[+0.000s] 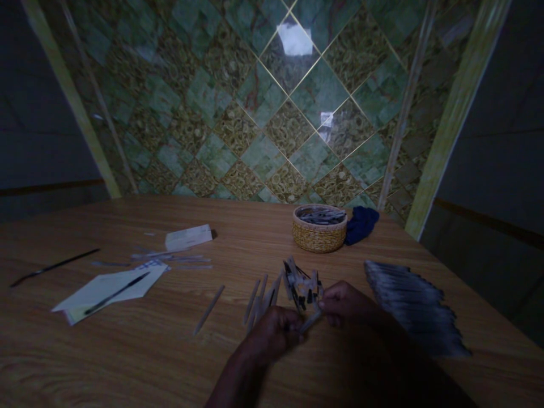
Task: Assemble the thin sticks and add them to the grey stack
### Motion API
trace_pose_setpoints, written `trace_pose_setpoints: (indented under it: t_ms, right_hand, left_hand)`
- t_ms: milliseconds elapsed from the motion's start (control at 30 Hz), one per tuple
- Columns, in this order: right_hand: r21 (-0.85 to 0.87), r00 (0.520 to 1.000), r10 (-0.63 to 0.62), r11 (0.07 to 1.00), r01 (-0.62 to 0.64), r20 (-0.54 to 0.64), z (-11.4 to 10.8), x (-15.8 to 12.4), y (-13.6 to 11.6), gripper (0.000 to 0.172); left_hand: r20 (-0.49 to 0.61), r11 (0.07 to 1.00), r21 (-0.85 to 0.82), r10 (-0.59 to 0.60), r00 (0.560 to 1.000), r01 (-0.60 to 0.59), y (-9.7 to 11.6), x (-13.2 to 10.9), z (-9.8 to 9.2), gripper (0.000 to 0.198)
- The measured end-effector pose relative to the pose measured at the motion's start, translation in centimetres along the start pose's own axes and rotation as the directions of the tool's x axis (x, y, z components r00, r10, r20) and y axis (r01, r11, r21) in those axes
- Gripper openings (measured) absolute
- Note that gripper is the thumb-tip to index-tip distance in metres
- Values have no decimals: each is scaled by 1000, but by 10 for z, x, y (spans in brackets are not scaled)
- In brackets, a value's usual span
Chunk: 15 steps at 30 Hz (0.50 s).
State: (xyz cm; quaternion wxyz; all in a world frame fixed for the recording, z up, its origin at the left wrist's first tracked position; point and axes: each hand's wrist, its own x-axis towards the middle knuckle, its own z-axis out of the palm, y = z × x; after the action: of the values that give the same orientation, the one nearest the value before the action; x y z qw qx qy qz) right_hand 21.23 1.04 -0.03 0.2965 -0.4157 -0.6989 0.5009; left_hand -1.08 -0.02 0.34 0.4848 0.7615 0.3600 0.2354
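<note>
In front of me, both hands grip a pale, slim pen-like tube point(311, 322). My left hand point(276, 331) is closed on its lower end, while the fingers of my right hand point(340, 306) pinch its upper end. Just beyond them lies a loose pile of small pale and black pieces point(301, 283), blurred in the dim light. Several pale sticks point(261, 297) lie left of that pile, and one more stick point(209, 309) rests apart. On the right, near my right forearm, is a row of many slim pen-like sticks with dark ends point(412, 306).
A woven basket point(318, 237) full of slim sticks stands at the back, with a dark blue cloth point(362, 224) against it. To the left are a white box point(188, 237), thin strips point(174, 258), paper sheets point(127, 283) bearing a dark pen point(114, 293), and a long thin brush-like stick point(59, 265).
</note>
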Motion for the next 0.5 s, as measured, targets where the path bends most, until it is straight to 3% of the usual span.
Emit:
trace_pose_setpoints:
  t_ms: [100,333,500]
  right_hand:
    - [8,1000,4,1000,-4,-30,0,1,4,41]
    - [43,996,-8,999,12,-90,0,3,4,32]
    - [16,991,6,1000,-4,-137,7,6,2,41]
  left_hand:
    - [-11,999,-30,-24,1000,23,5,-1,0,16]
    - [-25,999,22,-23,999,23,5,0,-1,15]
    - [-38,999,38,-33,999,34,4,1,-1,16]
